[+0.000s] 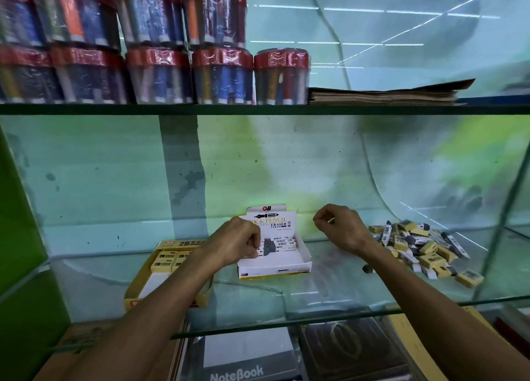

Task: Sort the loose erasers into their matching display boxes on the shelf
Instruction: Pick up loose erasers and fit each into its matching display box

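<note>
Erasers point(421, 247), a loose mixed heap of yellow ones and white-and-grey ones, sit at the right-middle of the frame on the glass shelf point(329, 300), well apart from both boxes. One stray dark bit point(368, 269) lies alone between the heap and the white box point(275, 261).

That white ink-and-pencil box sits centre frame, with a short row of white-and-grey erasers point(276, 244) lined up at its back. The left hand point(235, 241) is curled at the box's left edge, fingertips pinching the end of that row, probably squaring it up so more will fit.

The right hand point(339, 228) hovers just right of the box lid with fingers curled in. It may be pinching something tiny, but honestly I can't tell from here.

The yellow 2B box point(169, 263) at lower left holds a few yellow erasers at its far end, partly under the left forearm. Lots of sorting left, I'd say.
</note>
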{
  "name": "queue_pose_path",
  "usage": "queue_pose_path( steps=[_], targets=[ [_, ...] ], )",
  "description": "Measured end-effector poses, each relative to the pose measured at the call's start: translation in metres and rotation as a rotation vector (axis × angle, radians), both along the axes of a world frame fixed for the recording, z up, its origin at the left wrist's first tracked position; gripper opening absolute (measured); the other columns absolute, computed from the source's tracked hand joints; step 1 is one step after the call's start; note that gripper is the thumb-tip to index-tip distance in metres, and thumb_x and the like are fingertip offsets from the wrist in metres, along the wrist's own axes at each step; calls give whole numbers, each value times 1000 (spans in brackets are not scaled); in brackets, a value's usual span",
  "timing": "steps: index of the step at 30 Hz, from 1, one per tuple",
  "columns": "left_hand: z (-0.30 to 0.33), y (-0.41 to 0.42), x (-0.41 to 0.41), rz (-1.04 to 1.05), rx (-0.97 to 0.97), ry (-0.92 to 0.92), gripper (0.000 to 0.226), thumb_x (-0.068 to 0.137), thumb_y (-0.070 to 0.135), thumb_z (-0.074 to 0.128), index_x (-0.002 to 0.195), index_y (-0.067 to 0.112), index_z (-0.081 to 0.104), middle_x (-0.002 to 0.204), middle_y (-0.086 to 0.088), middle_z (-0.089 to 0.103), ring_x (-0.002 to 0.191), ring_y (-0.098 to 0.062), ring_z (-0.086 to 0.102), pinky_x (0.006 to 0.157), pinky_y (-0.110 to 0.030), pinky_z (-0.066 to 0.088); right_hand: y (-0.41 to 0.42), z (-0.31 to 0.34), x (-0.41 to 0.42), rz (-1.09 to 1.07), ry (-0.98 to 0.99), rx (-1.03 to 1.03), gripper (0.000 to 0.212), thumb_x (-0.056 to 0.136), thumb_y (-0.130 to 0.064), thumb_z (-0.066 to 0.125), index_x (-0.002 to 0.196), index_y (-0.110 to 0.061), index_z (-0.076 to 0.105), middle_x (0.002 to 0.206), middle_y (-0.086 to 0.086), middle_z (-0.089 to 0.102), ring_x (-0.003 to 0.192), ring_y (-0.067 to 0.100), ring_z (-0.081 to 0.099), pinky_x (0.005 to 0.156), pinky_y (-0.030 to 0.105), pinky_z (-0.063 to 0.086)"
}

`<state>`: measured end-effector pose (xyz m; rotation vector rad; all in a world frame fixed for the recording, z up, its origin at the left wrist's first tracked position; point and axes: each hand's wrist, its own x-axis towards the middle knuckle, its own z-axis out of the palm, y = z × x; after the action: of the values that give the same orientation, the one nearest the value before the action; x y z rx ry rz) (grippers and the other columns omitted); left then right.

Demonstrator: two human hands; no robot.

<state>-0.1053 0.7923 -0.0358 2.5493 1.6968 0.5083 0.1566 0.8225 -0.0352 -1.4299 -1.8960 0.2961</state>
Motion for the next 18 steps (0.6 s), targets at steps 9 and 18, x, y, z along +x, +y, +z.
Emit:
queue_pose_path(
  steps=[9,18],
  targets=[
    [3,-23,44,-174,127,-383,2,88,21,70,87,22,72,79,11,71,72,1,60,62,-9,39,-18,13,60,-95,-33,46,9,92,-16,61,94,-15,69,87,-6,66,81,12,61,60,7,38],
    [-10,-29,109,-298,95,-371,9,92,31,65,99,26,69,78,22,61,68,-4,58,60,-19,45,-32,5,86,-54,-442,18,14,87,-29,67,95,-20,75,94,-4,71,84,13,63,76,28,50]
  ],
)
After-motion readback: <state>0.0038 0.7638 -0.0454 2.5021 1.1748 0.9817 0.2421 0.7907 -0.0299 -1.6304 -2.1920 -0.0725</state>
